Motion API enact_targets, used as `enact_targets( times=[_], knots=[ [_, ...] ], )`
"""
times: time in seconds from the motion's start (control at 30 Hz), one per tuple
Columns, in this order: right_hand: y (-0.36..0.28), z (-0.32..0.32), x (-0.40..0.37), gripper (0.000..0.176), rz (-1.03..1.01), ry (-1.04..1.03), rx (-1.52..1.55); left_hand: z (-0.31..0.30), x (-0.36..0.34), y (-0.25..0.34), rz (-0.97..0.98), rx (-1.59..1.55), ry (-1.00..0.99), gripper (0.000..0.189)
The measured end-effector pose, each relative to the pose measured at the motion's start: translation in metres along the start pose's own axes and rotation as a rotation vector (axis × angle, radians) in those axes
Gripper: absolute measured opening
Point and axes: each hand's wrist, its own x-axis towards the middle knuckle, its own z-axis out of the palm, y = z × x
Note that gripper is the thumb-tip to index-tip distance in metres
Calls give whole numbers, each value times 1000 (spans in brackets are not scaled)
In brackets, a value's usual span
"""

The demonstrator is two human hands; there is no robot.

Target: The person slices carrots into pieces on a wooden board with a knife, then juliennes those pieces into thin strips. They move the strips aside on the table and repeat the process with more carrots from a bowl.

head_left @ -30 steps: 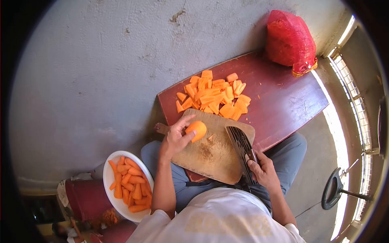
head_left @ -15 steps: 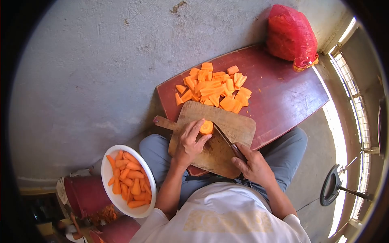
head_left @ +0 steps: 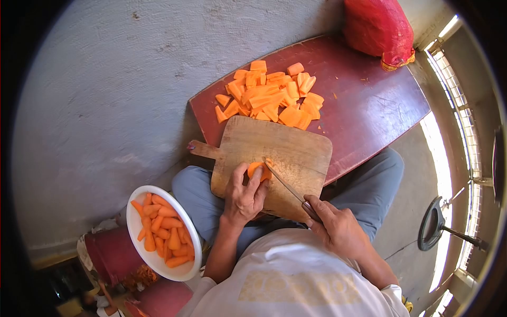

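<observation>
On the wooden cutting board [head_left: 296, 148], a carrot piece [head_left: 255, 170] is held under the fingers of my left hand [head_left: 244, 194], near the board's left part. My right hand [head_left: 338, 224] grips the handle of a knife [head_left: 285, 184], whose blade points up and left with its tip beside the carrot piece. A small orange bit lies at the blade tip. Beyond the board, a heap of cut carrot pieces [head_left: 266, 98] rests on the dark red table [head_left: 369, 111].
A white bowl [head_left: 194, 232] of peeled carrots stands at the left, above red buckets [head_left: 112, 256]. A red mesh sack [head_left: 377, 29] sits at the table's far right. A grey wall [head_left: 105, 105] runs behind; part of a person [head_left: 108, 306] shows at the lower left.
The view has shifted. My left hand and the carrot piece have moved closer to me on the board, and the piece is turned. The knife blade lies lower against it.
</observation>
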Motion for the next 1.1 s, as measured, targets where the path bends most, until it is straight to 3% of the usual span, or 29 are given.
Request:
enact_targets(
  times=[0.13, 0.6, 0.8, 1.1],
  knots=[
    [-8, -10, -1, 51, 28, -38, -4, 7, 3, 0, 77, 111, 27, 46],
    [-16, -17, 23, 42, 81, -127, 44, 15, -5, -7, 80, 18, 40, 40],
    [9, 4, 53, 40, 110, -153, 5, 18, -6, -8, 96, 35, 56, 38],
    [-31, -30, 28, 36, 120, -146, 20, 20, -8, -12, 101, 27, 82, 47]
  ],
)
